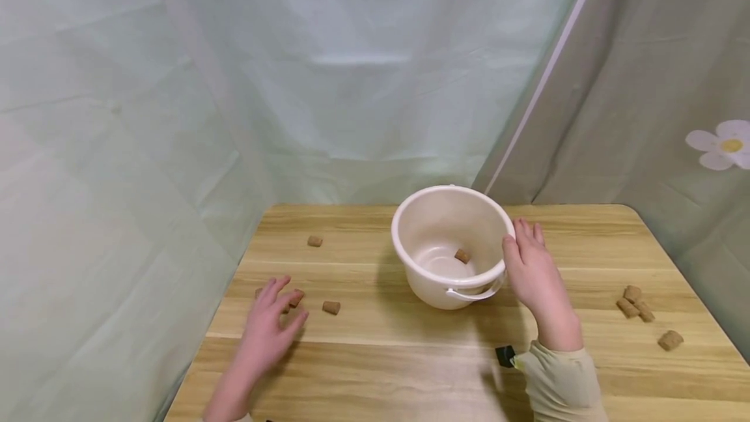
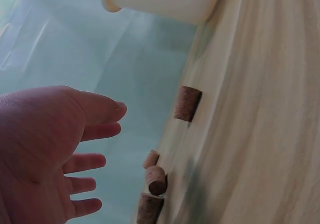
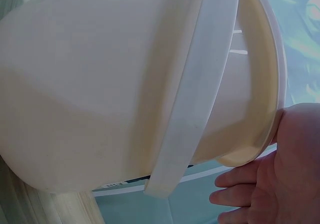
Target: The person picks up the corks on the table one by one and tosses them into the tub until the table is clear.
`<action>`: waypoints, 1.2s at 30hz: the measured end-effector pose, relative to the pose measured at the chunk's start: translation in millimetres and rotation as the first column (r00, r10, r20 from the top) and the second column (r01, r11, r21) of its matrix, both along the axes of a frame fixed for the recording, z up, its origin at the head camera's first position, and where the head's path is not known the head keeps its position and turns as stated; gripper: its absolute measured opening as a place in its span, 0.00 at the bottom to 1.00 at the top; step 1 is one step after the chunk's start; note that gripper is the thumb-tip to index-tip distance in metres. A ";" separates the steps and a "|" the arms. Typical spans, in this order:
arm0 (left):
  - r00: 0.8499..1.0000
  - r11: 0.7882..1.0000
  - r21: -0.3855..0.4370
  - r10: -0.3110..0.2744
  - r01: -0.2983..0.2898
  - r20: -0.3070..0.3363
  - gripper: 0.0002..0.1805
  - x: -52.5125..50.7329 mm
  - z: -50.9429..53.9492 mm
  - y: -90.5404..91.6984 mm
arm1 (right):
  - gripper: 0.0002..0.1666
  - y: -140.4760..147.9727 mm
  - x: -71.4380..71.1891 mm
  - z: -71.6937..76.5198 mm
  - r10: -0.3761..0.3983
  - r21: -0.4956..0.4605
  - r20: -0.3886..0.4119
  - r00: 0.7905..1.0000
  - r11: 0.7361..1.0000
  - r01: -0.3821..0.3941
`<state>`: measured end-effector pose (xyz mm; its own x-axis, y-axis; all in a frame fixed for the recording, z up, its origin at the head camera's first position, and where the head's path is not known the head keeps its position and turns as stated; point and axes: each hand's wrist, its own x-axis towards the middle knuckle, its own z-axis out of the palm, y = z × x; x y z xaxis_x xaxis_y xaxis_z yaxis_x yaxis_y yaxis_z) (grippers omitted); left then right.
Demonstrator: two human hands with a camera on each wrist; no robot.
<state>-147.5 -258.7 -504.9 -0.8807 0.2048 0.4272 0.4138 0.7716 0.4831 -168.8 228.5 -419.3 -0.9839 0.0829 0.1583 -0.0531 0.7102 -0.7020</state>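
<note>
My left hand (image 1: 271, 329) hovers over the left part of the table, its fingers spread and holding nothing. Just beyond its fingertips lie brown corks (image 1: 297, 297), partly hidden by the hand; one cork (image 1: 331, 307) sits to their right. The left wrist view shows a row of corks (image 2: 156, 179) near the fingers, not touched. A white bucket (image 1: 428, 282) stands upright at the middle, with one cork (image 1: 461, 256) on its inside floor. At the bucket's right side my right hand (image 1: 536, 272) holds the rim, thumb at the edge and fingers outside.
Another cork (image 1: 314, 241) lies farther back on the left. Several corks (image 1: 628, 307) are clustered on the right, with one (image 1: 670, 340) apart. The bucket's handle (image 1: 477, 294) hangs down in front. Pale curtains (image 1: 375, 83) surround the wooden table (image 1: 422, 370).
</note>
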 end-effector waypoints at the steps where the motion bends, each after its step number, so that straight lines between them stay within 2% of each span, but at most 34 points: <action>1: 1.000 1.000 -0.005 -0.001 0.001 0.018 0.18 -0.3 -1.4 1.0 | 0.43 0.0 0.0 -0.1 0.000 0.000 0.001 1.000 1.000 0.000; 5: 0.998 0.999 -0.031 -0.014 0.016 0.062 0.18 -2.8 -5.4 6.1 | 0.43 0.2 -0.2 -0.6 -0.001 0.005 0.002 1.000 1.000 0.001; 12: 0.998 0.997 -0.071 -0.039 0.042 0.042 0.19 -7.3 -6.0 13.5 | 0.43 -0.1 -1.1 -0.8 -0.001 0.006 0.001 1.000 1.000 0.001; 21: 0.992 0.990 -0.130 -0.039 0.055 0.117 0.20 -13.1 -5.6 18.5 | 0.42 -0.2 -1.0 -1.0 0.001 0.006 -0.010 1.000 1.000 -0.001; 36: 0.992 0.977 -0.195 -0.067 0.087 0.103 0.21 -20.2 -8.6 27.8 | 0.42 0.2 -1.0 -0.6 0.002 0.001 0.000 1.000 1.000 -0.002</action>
